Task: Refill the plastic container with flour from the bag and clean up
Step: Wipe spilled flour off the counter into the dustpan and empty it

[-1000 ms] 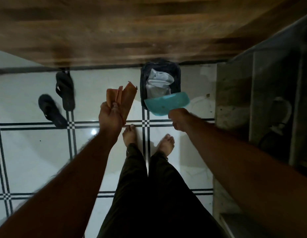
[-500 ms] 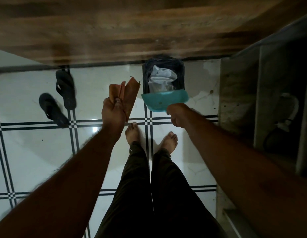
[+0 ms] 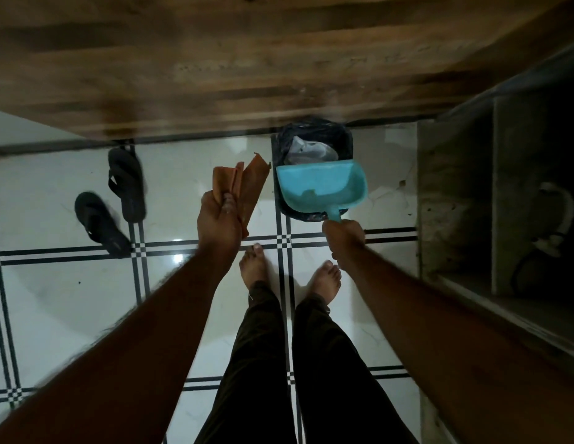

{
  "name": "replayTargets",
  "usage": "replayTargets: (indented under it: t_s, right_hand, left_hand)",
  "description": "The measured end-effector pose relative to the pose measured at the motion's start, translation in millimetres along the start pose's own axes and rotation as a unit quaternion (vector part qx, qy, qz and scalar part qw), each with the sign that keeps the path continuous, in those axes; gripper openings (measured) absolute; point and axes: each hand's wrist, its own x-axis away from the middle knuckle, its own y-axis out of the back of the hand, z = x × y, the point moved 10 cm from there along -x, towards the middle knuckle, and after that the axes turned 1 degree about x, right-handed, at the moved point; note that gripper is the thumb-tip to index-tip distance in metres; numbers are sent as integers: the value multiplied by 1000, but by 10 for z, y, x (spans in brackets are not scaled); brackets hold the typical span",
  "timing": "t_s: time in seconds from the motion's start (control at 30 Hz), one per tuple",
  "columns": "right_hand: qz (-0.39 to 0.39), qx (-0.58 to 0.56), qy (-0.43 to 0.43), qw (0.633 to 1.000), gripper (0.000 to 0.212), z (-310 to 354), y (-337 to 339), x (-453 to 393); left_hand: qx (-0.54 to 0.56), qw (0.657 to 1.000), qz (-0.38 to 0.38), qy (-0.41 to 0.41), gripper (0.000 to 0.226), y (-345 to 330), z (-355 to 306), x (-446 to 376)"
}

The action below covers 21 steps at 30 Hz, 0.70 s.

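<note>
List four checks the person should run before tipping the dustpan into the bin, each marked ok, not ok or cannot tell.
1. Dustpan is over the bin: ok, it overlaps the near rim.
2. Right hand grips the handle: ok.
3. Bin has room: cannot tell; crumpled white waste already shows inside.
4. Left hand keeps the cloth clear of the bin: ok, it is beside it.
5. Dustpan holds flour: cannot tell.

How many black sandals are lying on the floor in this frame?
2. One sandal lies at the far left; the other sandal lies just beyond it, near the wooden cabinet. None appears hidden.
</note>
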Motion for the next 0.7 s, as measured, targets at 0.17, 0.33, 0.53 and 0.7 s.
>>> replayTargets:
  t_s: [0.17, 0.33, 0.53, 0.7]
  right_hand:
    - [-77, 52, 74, 993, 20, -190, -217, -333]
    - [-49, -25, 44, 998, 23, -571, -766, -769]
    - [48, -52, -10, 997, 33, -799, -1299, -1159]
    - [65, 2, -5, 998, 52, -720, -1203, -1217]
  left_hand:
    - [-57, 997, 29, -49, 15, -291, 282, -273]
    - [-87, 993, 27, -73, 14, -486, 662, -517]
    - [-92, 994, 9, -56, 15, -538, 1125, -621]
    - [-103, 994, 20, -39, 12, -585, 1244, -493]
